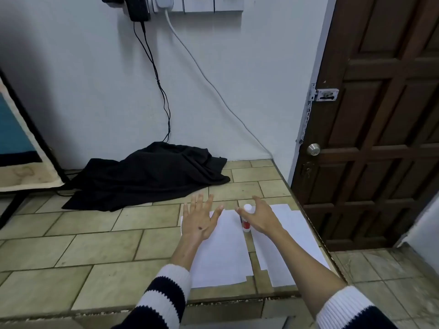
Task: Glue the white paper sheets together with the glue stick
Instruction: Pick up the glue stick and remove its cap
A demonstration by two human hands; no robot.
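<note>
Two groups of white paper sheets lie side by side on a tiled surface: a left sheet [221, 252] and a right stack [294, 236] of overlapping sheets. Between them stands an upright glue stick [246, 218] with a white cap and red label. My left hand [198, 219] hovers flat over the far left corner of the left sheet, fingers spread, holding nothing. My right hand [260, 216] curves around the glue stick from the right, fingers apart, not closed on it.
A crumpled black cloth [152, 174] lies at the back against the wall, with cables hanging down to it. The tiled platform's right edge [316, 236] drops off just beyond the right sheets. A brown door [380, 138] stands at right.
</note>
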